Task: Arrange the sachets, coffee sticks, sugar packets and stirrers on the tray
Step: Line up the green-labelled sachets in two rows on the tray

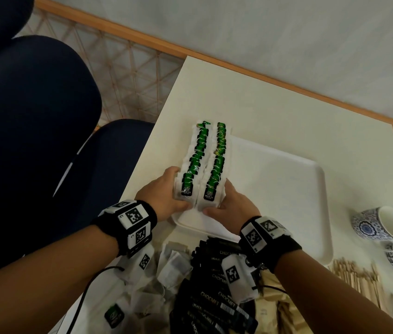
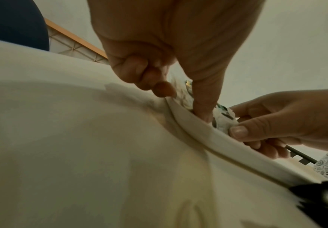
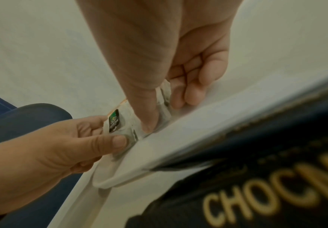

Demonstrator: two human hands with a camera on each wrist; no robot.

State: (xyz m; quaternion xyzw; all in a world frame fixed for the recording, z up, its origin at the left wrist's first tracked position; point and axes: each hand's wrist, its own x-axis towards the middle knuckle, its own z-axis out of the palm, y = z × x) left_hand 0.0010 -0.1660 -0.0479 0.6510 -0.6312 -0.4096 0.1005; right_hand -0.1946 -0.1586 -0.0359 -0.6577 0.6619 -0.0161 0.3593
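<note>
Two rows of green tea sachets stand along the left side of the white tray. My left hand grips the near end of the left row, thumb across the front sachet. My right hand grips the near end of the right row; in its wrist view my right hand has the thumb in front and the fingers at the side. In the left wrist view my left hand has its thumb down inside the tray rim against the sachets.
In front of the tray lie black coffee sticks, loose tea bags, brown sugar packets and wooden stirrers. Blue-patterned cups stand at the right. A dark blue chair is beside the table's left edge.
</note>
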